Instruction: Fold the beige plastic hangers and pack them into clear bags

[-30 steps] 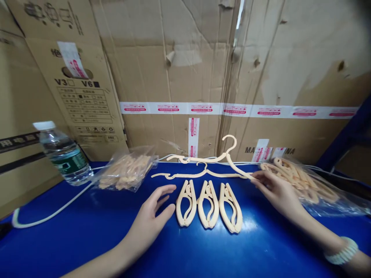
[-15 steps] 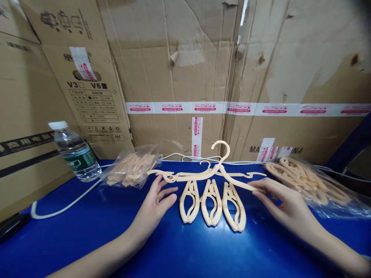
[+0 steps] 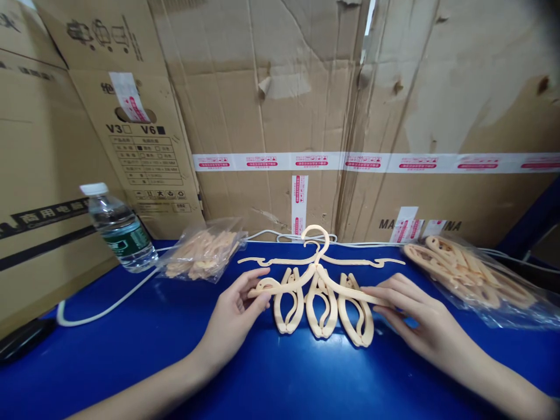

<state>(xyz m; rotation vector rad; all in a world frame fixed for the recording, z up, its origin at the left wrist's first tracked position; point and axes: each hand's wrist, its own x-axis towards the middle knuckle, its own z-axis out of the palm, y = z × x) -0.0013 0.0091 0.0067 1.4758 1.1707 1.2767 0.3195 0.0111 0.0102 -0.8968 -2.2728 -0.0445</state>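
Over the blue tabletop (image 3: 280,385), I see a cream folding hanger (image 3: 315,268) held up in front of three folded hangers (image 3: 333,309), its curved hook uppermost and its slim arms sloping down to either side. I have the left hand (image 3: 236,303) pinching one end and the right hand (image 3: 415,306) pinching the other; fingers cover the left tip, so I can't be sure how its end piece is turned. Another opened hanger (image 3: 350,262) lies just behind. On the left carton (image 3: 144,146) I read "V3" and "V6", the V6 box filled in; the rear carton (image 3: 441,192) shows "MA" and "NA" either side of tape strips (image 3: 406,224). A second ago, only the right hand held this hanger, higher in view; the left was loosely open, clear of it.
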